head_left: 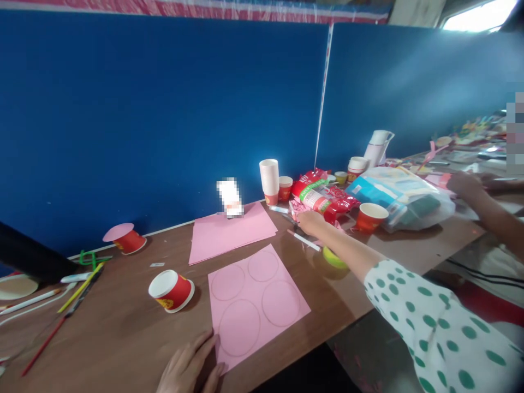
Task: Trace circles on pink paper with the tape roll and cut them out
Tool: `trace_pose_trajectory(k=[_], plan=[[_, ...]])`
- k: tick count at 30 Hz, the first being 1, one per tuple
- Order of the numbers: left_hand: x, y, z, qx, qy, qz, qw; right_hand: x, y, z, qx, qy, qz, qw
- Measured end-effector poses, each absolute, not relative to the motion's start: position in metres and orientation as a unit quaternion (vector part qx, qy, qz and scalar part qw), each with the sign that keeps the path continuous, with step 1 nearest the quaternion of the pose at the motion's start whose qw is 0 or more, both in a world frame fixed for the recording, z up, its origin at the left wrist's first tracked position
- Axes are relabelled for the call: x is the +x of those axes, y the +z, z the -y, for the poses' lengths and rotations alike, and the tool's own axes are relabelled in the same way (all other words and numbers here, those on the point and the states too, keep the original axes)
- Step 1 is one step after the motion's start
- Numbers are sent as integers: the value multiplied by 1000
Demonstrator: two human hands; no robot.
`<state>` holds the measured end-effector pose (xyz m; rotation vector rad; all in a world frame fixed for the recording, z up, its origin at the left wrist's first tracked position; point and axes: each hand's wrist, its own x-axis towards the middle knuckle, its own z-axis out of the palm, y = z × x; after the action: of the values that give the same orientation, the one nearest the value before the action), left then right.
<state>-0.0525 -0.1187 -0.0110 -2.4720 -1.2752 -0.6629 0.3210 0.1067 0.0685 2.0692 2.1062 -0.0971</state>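
Note:
My left hand [190, 364] lies at the front edge of the table, its fingers spread and the tips touching the lower left edge of a pink paper sheet [261, 299]. Several circles are drawn on that sheet. My right hand [311, 222], at the end of a white sleeve with green dots, reaches across to the far side. Its fingers are closed at what looks like a pair of scissors [290, 219], mostly hidden by the hand. A white pen [306, 241] lies just below it, and a yellow-green round item [334, 257] sits under my forearm.
A red paper cup [174, 292] lies tipped left of the sheet. Pink sheets [229, 234] lie behind, near stacked cups [269, 177], a red packet [321, 194] and a plastic bag [403, 199]. Brushes [49, 341] lie left. Another person's hand [466, 188] works at right.

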Motion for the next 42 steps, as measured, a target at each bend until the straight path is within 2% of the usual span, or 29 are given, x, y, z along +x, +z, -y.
trace_pose_trajectory(k=[16,25,27,30,32,36,42], plan=[[-49,-12,128,-833,-215,508,42,322,79,-108,694,-44,-710,106],[-47,-12,129,-824,-219,523,11,343,94,-84,668,-102,-737,26],[-46,-10,130,-825,-215,522,9,343,91,-70,659,-144,-738,-11],[-43,-8,132,-825,-208,525,12,339,85,-36,564,-346,-720,-208],[-40,-7,135,-824,-202,529,12,333,82,-4,499,-438,-700,-263],[-34,-6,142,-819,-199,538,24,318,76,71,463,-565,-627,-269],[-23,-8,159,-830,-211,514,45,302,48,156,418,-723,-504,-221]])
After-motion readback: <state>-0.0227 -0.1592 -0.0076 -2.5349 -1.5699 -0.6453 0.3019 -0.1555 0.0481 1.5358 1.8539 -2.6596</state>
